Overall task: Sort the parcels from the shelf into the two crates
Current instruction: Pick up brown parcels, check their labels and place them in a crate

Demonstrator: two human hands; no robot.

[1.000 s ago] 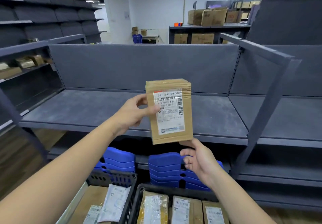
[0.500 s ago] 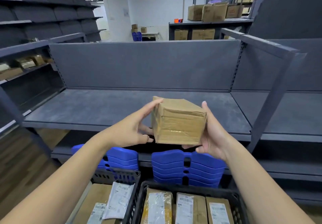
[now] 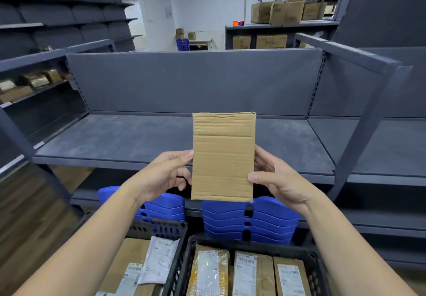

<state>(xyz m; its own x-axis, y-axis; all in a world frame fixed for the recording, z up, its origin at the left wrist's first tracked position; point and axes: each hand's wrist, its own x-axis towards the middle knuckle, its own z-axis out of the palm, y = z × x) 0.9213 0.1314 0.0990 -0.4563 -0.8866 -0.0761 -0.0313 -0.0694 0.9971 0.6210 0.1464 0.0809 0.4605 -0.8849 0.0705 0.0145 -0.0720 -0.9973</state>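
Note:
I hold a small brown cardboard parcel (image 3: 223, 155) upright in front of the grey shelf (image 3: 119, 141), its plain back face toward me. My left hand (image 3: 166, 176) grips its left edge and my right hand (image 3: 276, 180) grips its right edge, thumb on the front. Below, at the bottom of the view, stand two black crates: the left crate (image 3: 161, 226) holds a flat box and labelled bags, the right crate (image 3: 249, 242) holds three labelled parcels side by side.
Stacked blue plastic pieces (image 3: 265, 222) sit on the lower shelf behind the crates. A slanted grey upright (image 3: 366, 129) stands at the right. Shelving at the left (image 3: 34, 83) carries some packets. Cardboard boxes (image 3: 281, 12) rest on a far rack.
The parcel was turned over: a second ago its label faced me in my left hand, then it lay end-on between both hands, and now its plain back faces me, upright.

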